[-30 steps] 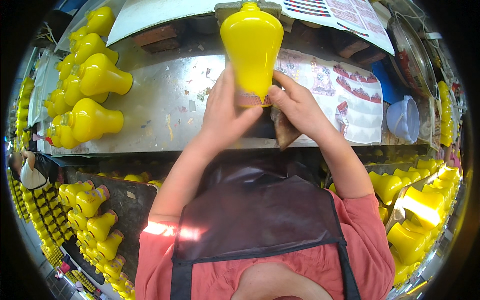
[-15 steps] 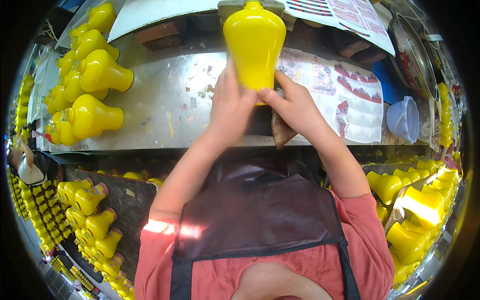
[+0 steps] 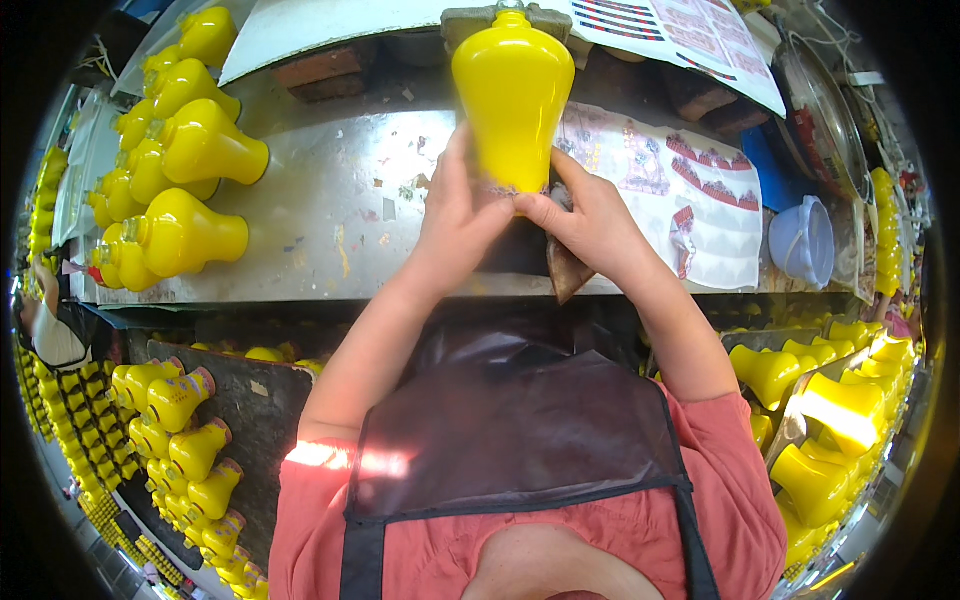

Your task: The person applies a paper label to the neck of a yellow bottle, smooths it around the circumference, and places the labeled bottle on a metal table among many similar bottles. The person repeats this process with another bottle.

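Note:
A glossy yellow vase point(image 3: 512, 110) lies with its wide end away from me. Its small neck reaches a grey block point(image 3: 462, 25) at the far side of the table. My left hand point(image 3: 463, 205) curls against the left of the narrow near end, and my right hand point(image 3: 590, 212) grips it from the right, thumb on top. Along that near rim runs a thin patterned band point(image 3: 518, 190), partly covered by my thumbs. Below my right hand juts a brown, pointed flat piece point(image 3: 567, 272); what it is I cannot tell. Printed transfer sheets point(image 3: 735, 232) lie to the right.
Several plain yellow vases point(image 3: 195, 235) lie at the table's left. A white board point(image 3: 300, 35) on bricks point(image 3: 322, 68) spans the back. A light-blue bucket point(image 3: 803, 243) stands right. Banded vases point(image 3: 180, 395) fill the lower left, more vases point(image 3: 815, 485) the lower right. Another person point(image 3: 58, 335) is far left.
The patterned band now shows at the vase's near rim, where mostly plain yellow showed before. My right thumb has shifted slightly toward me. Both hands stay on the vase.

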Demonstrator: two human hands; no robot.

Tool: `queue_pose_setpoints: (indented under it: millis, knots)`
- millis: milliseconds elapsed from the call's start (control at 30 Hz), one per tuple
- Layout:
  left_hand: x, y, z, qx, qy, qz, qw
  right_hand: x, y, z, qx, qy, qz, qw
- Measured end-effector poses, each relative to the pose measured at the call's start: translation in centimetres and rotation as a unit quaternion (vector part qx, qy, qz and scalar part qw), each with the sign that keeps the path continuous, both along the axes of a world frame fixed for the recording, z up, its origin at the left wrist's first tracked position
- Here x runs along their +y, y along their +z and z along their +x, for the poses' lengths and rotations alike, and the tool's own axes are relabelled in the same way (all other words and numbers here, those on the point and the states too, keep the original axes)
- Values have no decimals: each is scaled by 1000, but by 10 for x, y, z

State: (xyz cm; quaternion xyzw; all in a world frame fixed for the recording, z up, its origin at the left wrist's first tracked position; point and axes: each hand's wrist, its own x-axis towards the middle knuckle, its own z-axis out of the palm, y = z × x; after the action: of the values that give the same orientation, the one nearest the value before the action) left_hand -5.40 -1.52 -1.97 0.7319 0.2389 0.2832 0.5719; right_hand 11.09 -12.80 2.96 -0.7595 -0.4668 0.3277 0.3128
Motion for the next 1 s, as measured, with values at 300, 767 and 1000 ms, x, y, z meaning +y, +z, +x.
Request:
queue_pose_setpoints:
  millis: [300, 767, 1000]
  knots:
    - [-6, 11, 3, -48, 3, -100, 994, 8, 46, 19, 116, -61, 112, 985]
    - [1, 1, -3, 59, 33, 164, 984, 9, 53, 13, -321, 128, 280, 896]
    - [2, 13, 0, -12, 31, 20, 999, -5, 31, 11, -278, -13, 299, 913]
